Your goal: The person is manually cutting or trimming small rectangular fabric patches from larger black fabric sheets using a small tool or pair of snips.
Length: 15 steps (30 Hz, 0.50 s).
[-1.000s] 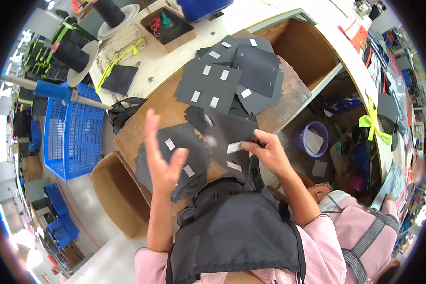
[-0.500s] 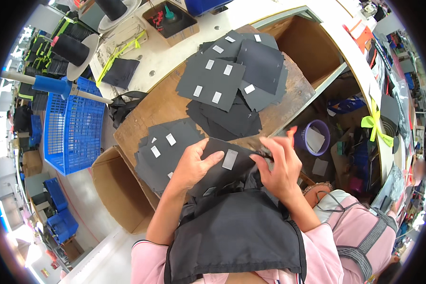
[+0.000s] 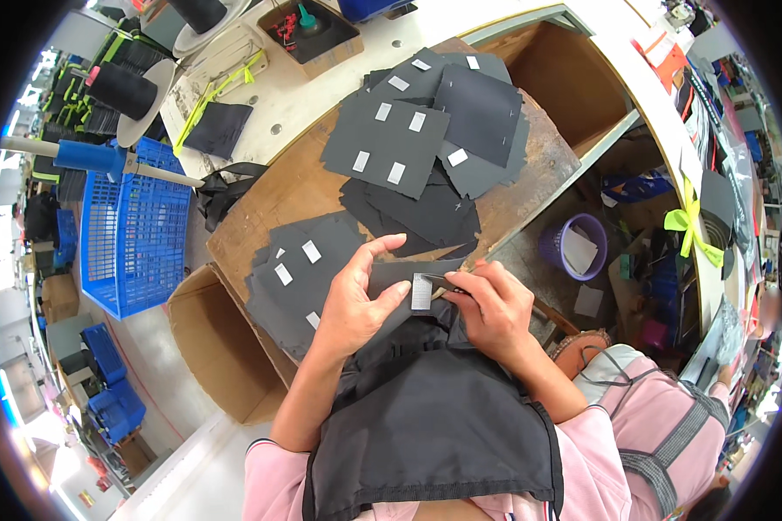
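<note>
My left hand holds a black fabric panel above my lap, thumb against its front and index finger raised along the top. A pale rectangular patch sits on that panel, between my two hands. My right hand is closed in a pinch around a small, thin metal tool. Its tip lies at the upper edge of the patch; most of it is hidden by my fingers, so its exact kind is unclear. A black apron covers my lap below.
Stacked black panels with pale patches lie on the wooden board; another pile sits nearer left. A cardboard box stands left, beyond it a blue crate. At right are a purple bin and a seated person.
My right hand has moved down and left to the patch, its fingers closing in with the tool. The panel is turned more toward me, and my left index finger has lifted from its edge.
</note>
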Tool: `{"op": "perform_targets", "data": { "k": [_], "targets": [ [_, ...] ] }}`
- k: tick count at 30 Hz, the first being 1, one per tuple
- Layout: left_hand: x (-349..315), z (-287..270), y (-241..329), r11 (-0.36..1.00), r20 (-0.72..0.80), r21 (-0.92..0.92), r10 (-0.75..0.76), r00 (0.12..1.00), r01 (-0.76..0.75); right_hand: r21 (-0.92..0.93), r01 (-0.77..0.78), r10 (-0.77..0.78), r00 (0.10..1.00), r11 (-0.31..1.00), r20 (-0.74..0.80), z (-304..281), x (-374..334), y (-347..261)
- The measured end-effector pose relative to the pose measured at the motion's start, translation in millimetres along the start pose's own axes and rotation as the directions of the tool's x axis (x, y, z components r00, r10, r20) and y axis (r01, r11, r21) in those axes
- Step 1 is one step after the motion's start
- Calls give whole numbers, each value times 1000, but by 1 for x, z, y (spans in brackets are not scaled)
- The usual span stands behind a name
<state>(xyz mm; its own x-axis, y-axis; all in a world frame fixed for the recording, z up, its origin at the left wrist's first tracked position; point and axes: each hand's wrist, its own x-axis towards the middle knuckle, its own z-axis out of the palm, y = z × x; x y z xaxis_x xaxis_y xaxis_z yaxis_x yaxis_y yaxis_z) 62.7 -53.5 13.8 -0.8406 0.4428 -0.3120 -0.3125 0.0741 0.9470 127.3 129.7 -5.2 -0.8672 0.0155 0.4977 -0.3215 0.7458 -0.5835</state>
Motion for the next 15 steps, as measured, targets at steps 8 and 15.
{"op": "perform_targets", "data": {
  "k": [8,15],
  "targets": [
    [-1,1,11,996,52,29,-80,995,78,140,-197,191,980,970,57,-11,8,1],
    [8,-10,-2,985,21,-132,-110,994,112,173,-413,265,799,894,539,-8,18,39]
  ]
}}
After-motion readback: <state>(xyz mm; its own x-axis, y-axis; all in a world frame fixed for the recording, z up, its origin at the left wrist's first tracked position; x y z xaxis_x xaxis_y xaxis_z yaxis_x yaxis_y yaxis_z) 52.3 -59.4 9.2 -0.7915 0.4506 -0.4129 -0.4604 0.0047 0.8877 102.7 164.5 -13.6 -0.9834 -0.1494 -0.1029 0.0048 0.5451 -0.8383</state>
